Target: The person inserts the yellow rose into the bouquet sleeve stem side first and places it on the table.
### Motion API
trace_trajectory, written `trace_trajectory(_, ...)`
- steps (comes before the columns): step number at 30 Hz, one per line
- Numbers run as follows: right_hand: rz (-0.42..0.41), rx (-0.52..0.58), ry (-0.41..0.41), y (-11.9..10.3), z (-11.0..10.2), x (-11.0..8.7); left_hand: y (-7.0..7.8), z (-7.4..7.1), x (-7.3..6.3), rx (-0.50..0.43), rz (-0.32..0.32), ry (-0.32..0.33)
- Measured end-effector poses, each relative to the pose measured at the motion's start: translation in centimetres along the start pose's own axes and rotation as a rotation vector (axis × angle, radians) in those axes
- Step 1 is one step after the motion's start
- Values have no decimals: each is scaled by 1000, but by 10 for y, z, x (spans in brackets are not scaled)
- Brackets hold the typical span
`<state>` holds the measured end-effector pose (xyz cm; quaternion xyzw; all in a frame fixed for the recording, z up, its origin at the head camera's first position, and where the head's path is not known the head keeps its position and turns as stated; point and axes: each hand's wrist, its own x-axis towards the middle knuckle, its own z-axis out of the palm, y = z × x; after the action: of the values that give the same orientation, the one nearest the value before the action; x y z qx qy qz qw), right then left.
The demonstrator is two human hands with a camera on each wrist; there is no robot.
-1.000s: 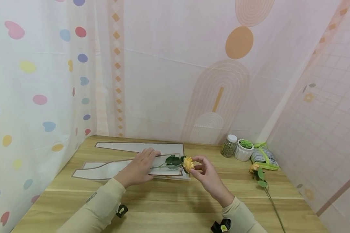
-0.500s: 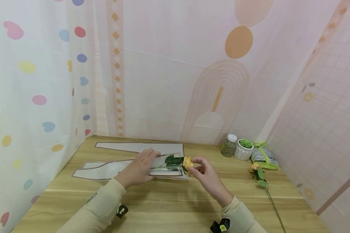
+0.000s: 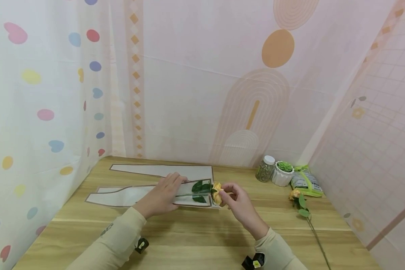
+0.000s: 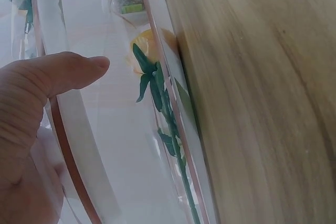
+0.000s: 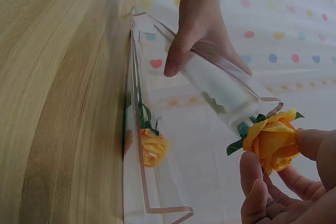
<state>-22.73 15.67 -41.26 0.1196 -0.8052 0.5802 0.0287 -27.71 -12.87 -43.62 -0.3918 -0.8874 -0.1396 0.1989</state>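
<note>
My left hand [image 3: 162,195] grips a clear, brown-edged flower sleeve [image 5: 223,90], its thumb on one side and fingers on the other. Inside are the stem and green leaves [image 3: 200,187] of an artificial yellow rose [image 5: 274,139]. The bloom sticks out of the sleeve's right end, and my right hand [image 3: 241,208] pinches its petals between thumb and fingers. Beneath, apart from the held one, a second sleeve holds another yellow rose [image 5: 153,148], its stem [image 4: 178,153] running along the edge in the left wrist view. Most of that lower rose is hidden in the head view.
Another sleeve [image 3: 189,171] lies flat at the back of the wooden table [image 3: 189,243]. To the right stand a lidded jar [image 3: 265,170], a potted succulent [image 3: 282,174] and a grey-green packet [image 3: 305,183]. A loose rose [image 3: 303,206] lies in front of them.
The bloom has shifted slightly left against the sleeve's mouth, and its leaves have spread out inside. My right fingers have moved a little with it; my left hand stays almost where it was.
</note>
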Motion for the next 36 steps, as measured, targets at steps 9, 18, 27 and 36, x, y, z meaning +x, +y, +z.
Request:
trace_trajectory(9,-48,-13,41,1,4,0,1,4,0,9,19,-6)
trace_trajectory(18,-19,22,37,4,6,1,4,8,0,7,25,-15)
trace_trajectory(27,-67,-39,3,5,5,2,4,6,0,17,7,-22)
trace_trajectory(36,-61,-53,-49,7,6,1,5,4,0,17,-11,-35)
